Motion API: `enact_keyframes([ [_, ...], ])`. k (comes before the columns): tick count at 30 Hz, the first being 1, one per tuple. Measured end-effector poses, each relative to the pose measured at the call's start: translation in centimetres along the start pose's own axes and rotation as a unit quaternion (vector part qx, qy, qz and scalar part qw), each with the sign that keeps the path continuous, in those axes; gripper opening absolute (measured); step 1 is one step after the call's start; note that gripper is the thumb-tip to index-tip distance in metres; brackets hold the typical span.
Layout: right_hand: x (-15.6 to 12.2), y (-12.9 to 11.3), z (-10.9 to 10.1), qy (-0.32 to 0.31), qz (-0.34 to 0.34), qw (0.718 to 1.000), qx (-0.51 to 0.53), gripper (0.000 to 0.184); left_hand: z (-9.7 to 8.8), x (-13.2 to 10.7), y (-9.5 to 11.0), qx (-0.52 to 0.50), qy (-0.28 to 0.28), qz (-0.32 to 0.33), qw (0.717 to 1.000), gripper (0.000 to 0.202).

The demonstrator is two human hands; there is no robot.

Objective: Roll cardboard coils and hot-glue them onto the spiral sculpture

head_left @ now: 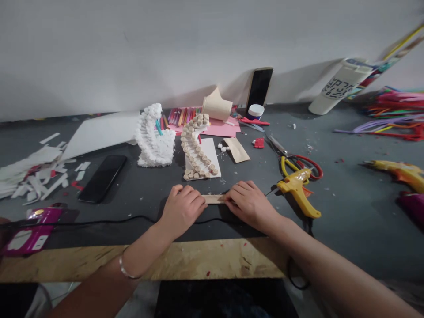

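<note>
A narrow beige paper strip (214, 199) lies low over the dark tabletop, stretched between my two hands. Its left end is gripped by my left hand (183, 207), fingers curled over it. My right hand (250, 204) is closed on the other end, fingertips bent down. Just beyond the strip stands a curved staircase-like model (198, 152) covered in small rolled beige paper pieces, on a white card base. To its left is a similar white, rough-textured model (155, 139). A beige paper piece (237, 150) lies behind my right hand.
A yellow glue gun (300, 192) and scissors (281, 148) lie right of my hands. A black cable (132, 218) crosses in front. At left are a phone (103, 179) and white paper scraps (43, 179); a tumbler (341, 86) stands at back right.
</note>
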State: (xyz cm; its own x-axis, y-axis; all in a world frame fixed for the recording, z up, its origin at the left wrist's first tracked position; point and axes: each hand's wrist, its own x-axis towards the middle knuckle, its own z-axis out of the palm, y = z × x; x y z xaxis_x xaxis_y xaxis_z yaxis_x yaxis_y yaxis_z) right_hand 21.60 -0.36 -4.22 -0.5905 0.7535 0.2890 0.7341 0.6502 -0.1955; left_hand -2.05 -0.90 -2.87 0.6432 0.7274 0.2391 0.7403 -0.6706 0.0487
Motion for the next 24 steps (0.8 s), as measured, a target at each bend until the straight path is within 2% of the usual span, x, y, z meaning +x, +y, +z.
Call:
enact_keyframes([
  [4,0.1,-0.6,0.0,-0.009,0.01,1.0,-0.01,0.011,0.0,0.2,0.3,-0.01,0.011,-0.014,1.0,0.026],
  [12,0.3,-0.9,0.5,0.004,-0.008,0.998,-0.069,0.018,0.0,0.2,0.3,0.006,0.006,-0.015,1.0,0.026],
  [17,0.1,-0.6,0.0,-0.001,0.016,0.999,-0.051,0.016,0.2,-0.2,0.1,-0.016,0.003,-0.033,0.999,0.021],
  [24,-0.5,0.1,-0.6,-0.018,0.016,1.0,-0.019,0.015,0.1,-0.8,-0.3,-0.052,-0.003,-0.062,0.997,0.019],
])
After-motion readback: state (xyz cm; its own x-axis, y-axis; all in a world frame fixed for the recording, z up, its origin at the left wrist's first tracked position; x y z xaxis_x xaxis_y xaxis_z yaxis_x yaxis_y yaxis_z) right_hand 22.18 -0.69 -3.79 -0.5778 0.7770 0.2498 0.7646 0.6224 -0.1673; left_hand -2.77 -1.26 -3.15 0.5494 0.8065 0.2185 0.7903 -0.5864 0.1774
